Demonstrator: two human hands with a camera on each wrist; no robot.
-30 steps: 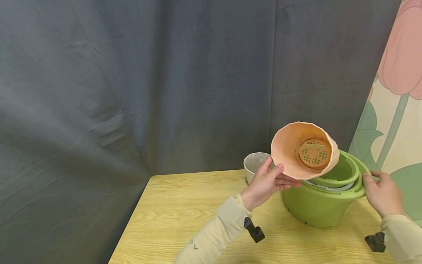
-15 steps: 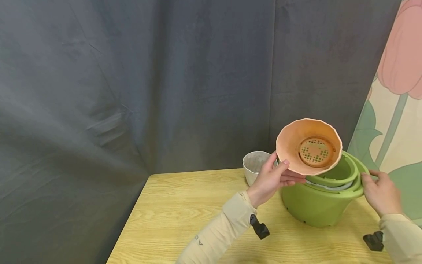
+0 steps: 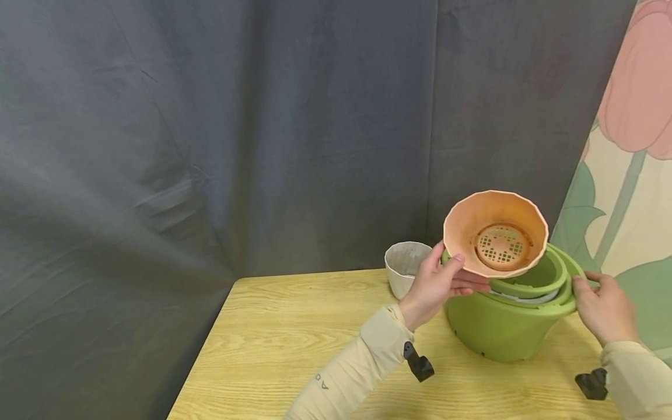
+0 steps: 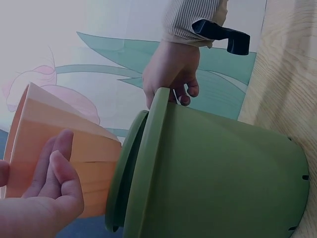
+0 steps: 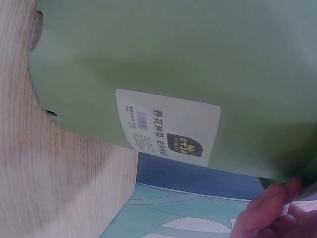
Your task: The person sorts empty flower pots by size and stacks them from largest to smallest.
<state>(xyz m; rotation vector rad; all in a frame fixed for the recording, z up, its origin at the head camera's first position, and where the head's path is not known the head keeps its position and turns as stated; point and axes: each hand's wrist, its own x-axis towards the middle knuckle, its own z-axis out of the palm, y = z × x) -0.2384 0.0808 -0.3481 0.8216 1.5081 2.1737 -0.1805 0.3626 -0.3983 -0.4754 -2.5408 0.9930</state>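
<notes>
My left hand (image 3: pixel 438 284) holds an orange flowerpot (image 3: pixel 496 233) by its rim, thumb inside and fingers beneath. The pot is tilted so its mouth and perforated bottom face me in the head view. Just below it stands a large green flowerpot (image 3: pixel 499 329) with a smaller green pot (image 3: pixel 551 277) and a grey-white rim (image 3: pixel 543 297) nested inside. At the right, my right hand (image 3: pixel 606 306) grips the large green pot's rim. A white label (image 5: pixel 168 126) shows on that pot's side in the right wrist view.
A white faceted pot (image 3: pixel 404 262) stands at the table's back edge, left of the green pots. The wooden table (image 3: pixel 283 338) stretches leftward. Behind it hangs a grey curtain (image 3: pixel 315 146), with a flower-patterned panel (image 3: pixel 640 175) at the right.
My left hand has shifted slightly right with the orange pot and turned its mouth more squarely towards me. The right hand stays on the green pot's rim.
</notes>
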